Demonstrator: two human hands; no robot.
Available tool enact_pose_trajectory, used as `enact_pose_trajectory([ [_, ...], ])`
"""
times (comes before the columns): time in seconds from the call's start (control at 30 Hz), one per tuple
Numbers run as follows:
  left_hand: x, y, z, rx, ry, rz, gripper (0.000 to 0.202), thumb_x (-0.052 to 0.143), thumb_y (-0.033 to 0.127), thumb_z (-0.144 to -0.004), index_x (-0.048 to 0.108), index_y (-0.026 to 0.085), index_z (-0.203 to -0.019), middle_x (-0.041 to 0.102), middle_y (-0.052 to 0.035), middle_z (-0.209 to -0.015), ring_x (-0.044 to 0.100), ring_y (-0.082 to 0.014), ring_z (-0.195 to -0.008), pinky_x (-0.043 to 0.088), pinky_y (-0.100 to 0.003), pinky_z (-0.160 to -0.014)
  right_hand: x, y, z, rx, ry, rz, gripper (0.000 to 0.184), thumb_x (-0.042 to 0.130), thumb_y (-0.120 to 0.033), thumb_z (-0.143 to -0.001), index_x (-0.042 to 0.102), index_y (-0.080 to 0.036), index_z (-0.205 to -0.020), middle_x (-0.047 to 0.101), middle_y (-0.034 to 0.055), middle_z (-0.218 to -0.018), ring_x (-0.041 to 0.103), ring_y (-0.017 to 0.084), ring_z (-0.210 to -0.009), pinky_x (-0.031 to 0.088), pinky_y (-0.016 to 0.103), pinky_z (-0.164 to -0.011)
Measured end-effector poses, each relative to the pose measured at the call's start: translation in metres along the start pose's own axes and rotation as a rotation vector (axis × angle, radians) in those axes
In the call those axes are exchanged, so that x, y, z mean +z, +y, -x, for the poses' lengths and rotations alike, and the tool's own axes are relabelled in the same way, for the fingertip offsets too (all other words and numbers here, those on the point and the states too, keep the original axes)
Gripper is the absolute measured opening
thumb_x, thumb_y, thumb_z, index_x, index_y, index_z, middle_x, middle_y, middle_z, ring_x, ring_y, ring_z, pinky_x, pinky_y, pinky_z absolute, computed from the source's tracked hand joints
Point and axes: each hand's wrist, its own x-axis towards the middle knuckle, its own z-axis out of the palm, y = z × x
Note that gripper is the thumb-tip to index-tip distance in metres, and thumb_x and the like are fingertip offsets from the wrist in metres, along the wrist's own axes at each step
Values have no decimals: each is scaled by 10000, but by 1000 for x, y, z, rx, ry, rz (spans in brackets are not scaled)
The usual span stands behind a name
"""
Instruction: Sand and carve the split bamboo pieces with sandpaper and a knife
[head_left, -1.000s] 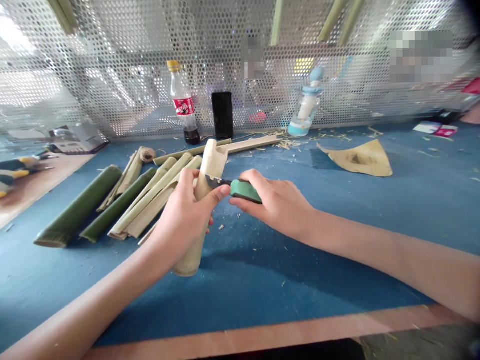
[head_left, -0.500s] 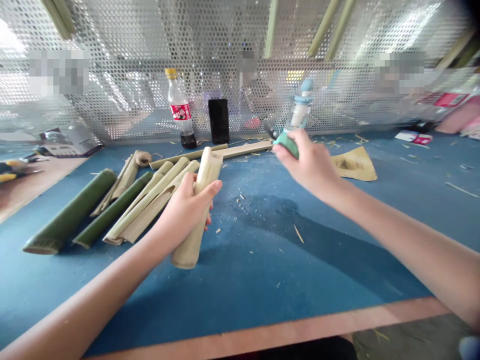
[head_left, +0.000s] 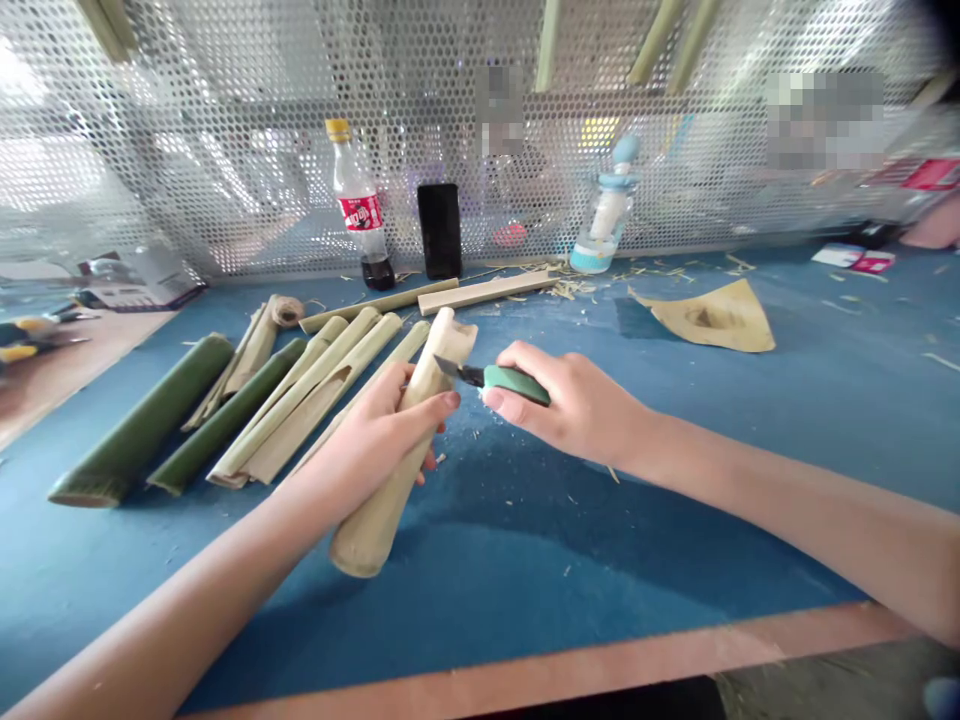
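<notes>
My left hand (head_left: 397,420) is wrapped round a pale, peeled bamboo tube (head_left: 367,530), which leans with its notched upper end tipped away and to the right. In my right hand (head_left: 566,400) is a utility knife (head_left: 517,383) with a green handle and a dark blade. The blade lies at the right side of the tube, just below the notch; whether it cuts in cannot be made out. Left of the tube lie several split bamboo pieces (head_left: 300,400), a thin green bamboo piece (head_left: 232,415) and a thick green bamboo tube (head_left: 146,420).
At the back stand a cola bottle (head_left: 361,215), a black phone (head_left: 439,232) and a blue-capped bottle (head_left: 604,220), before a perforated metal screen (head_left: 262,90). A flat wooden strip (head_left: 487,290) and a curled tan sheet (head_left: 720,315) lie on the blue tabletop (head_left: 637,600) among shavings.
My right hand has brought the knife down and left, from in front of the blue-capped bottle to the bamboo tube. The tube has tilted slightly further to the right at its top.
</notes>
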Motion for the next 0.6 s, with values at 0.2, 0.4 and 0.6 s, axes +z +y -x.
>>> enact_pose_trajectory([
  [0.2,0,-3,2,145,160,-375,396,558,593,-828,550,197,-815,535,23,-699,527,-153,-649,388,-242,-522,7,2,1,23,-65,67,449,394,-641,-932,538,-227,-1028,584,-25,-642,580,168,-618,290,250,-557],
  [0.4,2,-3,1,-64,7,-50,362,590,527,-828,486,233,-1011,627,5,-798,629,-195,-525,520,-307,-432,10,-4,5,-27,-110,132,419,349,-572,-974,542,-207,-1041,642,5,-703,612,185,-645,284,259,-552],
  [0.6,8,3,8,-80,21,-79,320,590,508,-845,446,236,-935,579,31,-698,606,-181,-481,511,-290,-381,6,4,-1,-25,-54,309,463,317,-604,-966,531,-203,-1054,671,26,-718,622,202,-617,249,259,-520],
])
